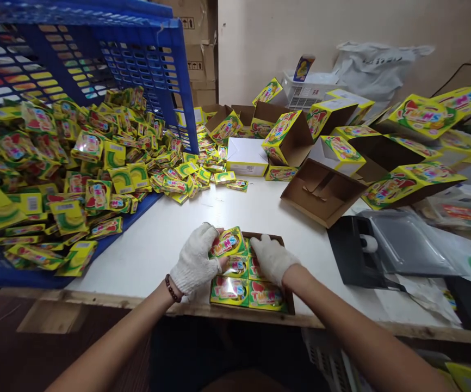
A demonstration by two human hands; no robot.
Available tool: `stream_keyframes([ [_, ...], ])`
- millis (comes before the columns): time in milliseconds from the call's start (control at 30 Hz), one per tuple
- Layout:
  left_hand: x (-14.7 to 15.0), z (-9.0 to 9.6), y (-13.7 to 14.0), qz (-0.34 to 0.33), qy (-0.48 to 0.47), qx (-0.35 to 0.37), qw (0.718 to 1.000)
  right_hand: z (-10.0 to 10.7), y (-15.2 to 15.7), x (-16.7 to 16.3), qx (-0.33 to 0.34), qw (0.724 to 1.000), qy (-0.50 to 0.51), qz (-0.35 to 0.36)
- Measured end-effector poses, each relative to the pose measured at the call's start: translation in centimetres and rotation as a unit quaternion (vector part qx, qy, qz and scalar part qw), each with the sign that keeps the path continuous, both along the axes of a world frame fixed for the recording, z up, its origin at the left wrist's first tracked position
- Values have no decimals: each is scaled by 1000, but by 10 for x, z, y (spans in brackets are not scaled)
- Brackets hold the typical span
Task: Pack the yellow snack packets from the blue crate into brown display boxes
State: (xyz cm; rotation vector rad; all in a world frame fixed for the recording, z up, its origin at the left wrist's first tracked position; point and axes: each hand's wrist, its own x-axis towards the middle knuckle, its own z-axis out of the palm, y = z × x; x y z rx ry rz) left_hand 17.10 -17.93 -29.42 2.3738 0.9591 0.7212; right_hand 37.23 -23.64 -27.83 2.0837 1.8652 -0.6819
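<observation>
An open cardboard box [288, 305] lies near the table's front edge, filled with small yellow-green candy packs [267, 295] in two columns. My left hand [199, 257], in a white glove with bare fingertips, is closed on a candy pack [229, 242] at the box's back left corner; that pack sits tilted above the others. Inside the box's right side, my right hand [271, 258], gloved too, reaches down over the packs. Its fingertips are hidden between the packs and the box wall, so I cannot see what they touch.
A blue plastic crate [184, 81] lies tipped at the left, spilling many candy packs [86, 144] onto the white table [149, 234]. Empty display boxes [323, 188] are heaped at the back right. A black tape dispenser [352, 250] and a clear plastic tray [410, 239] lie at right.
</observation>
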Motion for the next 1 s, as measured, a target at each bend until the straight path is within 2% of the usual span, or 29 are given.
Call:
stream_keyframes([
  [67, 0, 4, -11, -8, 31, 6, 999, 8, 3, 9, -8, 999, 40, 6],
  [133, 0, 7, -22, -26, 81, 15, 996, 14, 0, 14, 32, 992, 118, 14],
  [200, -1, 6, -34, -53, 124, 28, 990, 15, -10, 11, 82, 969, 232, 14],
  [267, -4, 1, -44, -94, 140, 39, 985, 9, -23, 2, 94, 950, 297, 2],
  [367, -11, -11, -42, -120, 101, 44, 987, -9, -41, -16, 55, 955, 290, -38],
  [400, -14, -14, -35, -99, 84, 47, 990, -14, -45, -21, 48, 954, 290, -58],
  [467, -17, -19, -6, 2, 89, 56, 995, -24, -50, -28, 54, 955, 283, -70],
  [567, -20, -21, 61, 174, 163, 63, 969, -32, -53, -32, 91, 967, 237, -19],
  [667, -24, -17, 136, 255, 194, 64, 945, -38, -52, -31, 68, 969, 238, 15],
  [767, -30, -11, 190, 291, 216, 55, 930, -41, -46, -24, 29, 961, 276, 10],
  [833, -33, -10, 208, 295, 225, 46, 927, -39, -39, -17, 26, 954, 298, -6],
  [900, -33, -10, 208, 305, 225, 40, 924, -34, -30, -12, 49, 946, 317, -33],
  [1000, -25, -13, 171, 326, 206, 39, 922, -23, -11, -10, 112, 917, 365, -113],
])
